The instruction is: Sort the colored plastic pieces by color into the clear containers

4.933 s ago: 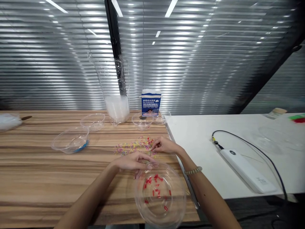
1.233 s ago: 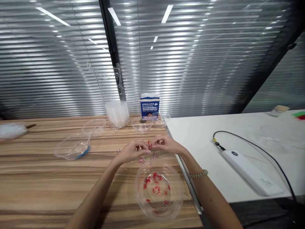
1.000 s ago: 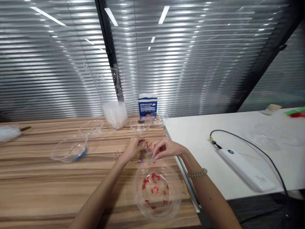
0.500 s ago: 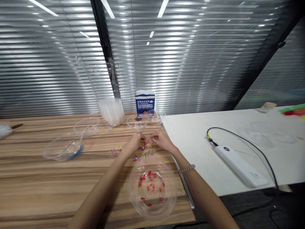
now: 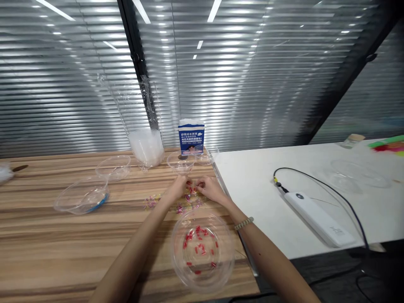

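Over a spread of small coloured pieces (image 5: 179, 208) on the wooden table, my two hands are close together. My left hand (image 5: 181, 185) has its fingers closed at the left of some red pieces; what they pinch is too small to name. Just to the right, my right hand (image 5: 209, 187) has thumb and fingers pressed together beside the same red pieces, its hold also unclear. Nearer to me stands a clear round bowl (image 5: 202, 284) with several small red pieces inside. Another clear bowl (image 5: 181, 162) sits just beyond my hands.
A blue carton (image 5: 191, 139) and stacked clear containers (image 5: 147, 147) stand at the back. Clear bowls, one with blue pieces (image 5: 98, 203), lie left. On the white table (image 5: 252, 185) at right lies a white power bank (image 5: 318, 219) with a black cable.
My right hand has moved slightly left, closer to my left hand and the red pieces. My left hand has hardly moved.
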The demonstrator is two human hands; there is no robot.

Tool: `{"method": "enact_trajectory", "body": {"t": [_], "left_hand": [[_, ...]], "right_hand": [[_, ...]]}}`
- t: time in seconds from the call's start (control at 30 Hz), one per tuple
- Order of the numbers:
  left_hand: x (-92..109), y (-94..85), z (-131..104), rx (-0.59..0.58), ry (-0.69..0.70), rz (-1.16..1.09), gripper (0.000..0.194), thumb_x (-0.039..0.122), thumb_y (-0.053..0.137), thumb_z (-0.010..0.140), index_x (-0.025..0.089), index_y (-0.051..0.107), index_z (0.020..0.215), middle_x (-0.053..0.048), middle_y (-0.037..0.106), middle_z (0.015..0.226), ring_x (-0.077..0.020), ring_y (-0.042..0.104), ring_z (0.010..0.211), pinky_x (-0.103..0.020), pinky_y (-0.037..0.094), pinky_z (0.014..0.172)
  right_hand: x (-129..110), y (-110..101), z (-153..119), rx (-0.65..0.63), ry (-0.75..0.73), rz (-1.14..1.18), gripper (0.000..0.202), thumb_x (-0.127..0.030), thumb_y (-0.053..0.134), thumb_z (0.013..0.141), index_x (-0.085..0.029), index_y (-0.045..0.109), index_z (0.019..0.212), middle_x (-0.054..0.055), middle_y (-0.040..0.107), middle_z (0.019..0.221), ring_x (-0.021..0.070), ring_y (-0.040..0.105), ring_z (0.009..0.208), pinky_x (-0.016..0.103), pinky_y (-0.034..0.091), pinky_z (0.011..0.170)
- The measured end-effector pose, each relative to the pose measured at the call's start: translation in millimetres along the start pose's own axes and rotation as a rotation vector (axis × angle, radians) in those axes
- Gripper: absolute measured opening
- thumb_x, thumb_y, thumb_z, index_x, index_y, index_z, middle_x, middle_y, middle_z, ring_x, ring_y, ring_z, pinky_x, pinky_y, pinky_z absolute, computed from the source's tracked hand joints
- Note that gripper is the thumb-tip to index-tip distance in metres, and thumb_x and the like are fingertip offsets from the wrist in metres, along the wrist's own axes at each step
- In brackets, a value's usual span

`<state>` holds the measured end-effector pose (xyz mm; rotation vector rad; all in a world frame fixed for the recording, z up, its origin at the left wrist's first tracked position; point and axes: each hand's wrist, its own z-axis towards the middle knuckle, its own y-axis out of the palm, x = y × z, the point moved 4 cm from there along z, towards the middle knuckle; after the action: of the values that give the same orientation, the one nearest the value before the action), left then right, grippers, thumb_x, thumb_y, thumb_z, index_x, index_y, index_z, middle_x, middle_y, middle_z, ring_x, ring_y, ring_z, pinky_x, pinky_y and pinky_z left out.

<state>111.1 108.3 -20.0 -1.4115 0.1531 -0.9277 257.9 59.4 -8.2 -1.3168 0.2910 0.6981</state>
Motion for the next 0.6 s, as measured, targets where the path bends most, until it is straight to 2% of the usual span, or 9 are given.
{"method": "enact_trajectory", "body": {"t": [0.17, 0.37, 0.6], "left_hand": [[-5, -1.9, 0, -0.005, -0.018, 0.008, 0.021, 0.008, 0.051, 0.074, 0.011, 0.069, 0.083, -0.009, 0.067, 0.082, -0.0184, 0.057, 0.077, -0.028, 0.044, 0.075], [-11, -7.0, 1, 0.0, -0.024, -0.01, 0.02, 0.008, 0.052, 0.075, 0.012, 0.07, 0.081, -0.01, 0.07, 0.085, -0.0198, 0.06, 0.081, -0.029, 0.045, 0.08], [-3, -10.9, 0, 0.024, -0.028, -0.045, 0.02, 0.014, 0.051, 0.082, 0.011, 0.07, 0.079, -0.01, 0.07, 0.084, -0.0194, 0.06, 0.079, -0.03, 0.044, 0.08]], "right_hand": [[-1, 4, 0, 0.026, 0.02, 0.026, 0.012, -0.015, 0.06, 0.076, -0.017, 0.072, 0.078, 0.005, 0.068, 0.087, 0.0163, 0.061, 0.078, 0.023, 0.042, 0.068], [3, 7, 2, 0.026, -0.028, 0.015, 0.013, -0.014, 0.059, 0.078, -0.016, 0.072, 0.08, 0.006, 0.067, 0.085, 0.0173, 0.06, 0.076, 0.026, 0.042, 0.068], [6, 6, 3, 0.028, -0.044, 0.016, 0.012, -0.015, 0.058, 0.082, -0.014, 0.07, 0.081, 0.007, 0.065, 0.086, 0.0165, 0.058, 0.077, 0.026, 0.041, 0.071]]}}
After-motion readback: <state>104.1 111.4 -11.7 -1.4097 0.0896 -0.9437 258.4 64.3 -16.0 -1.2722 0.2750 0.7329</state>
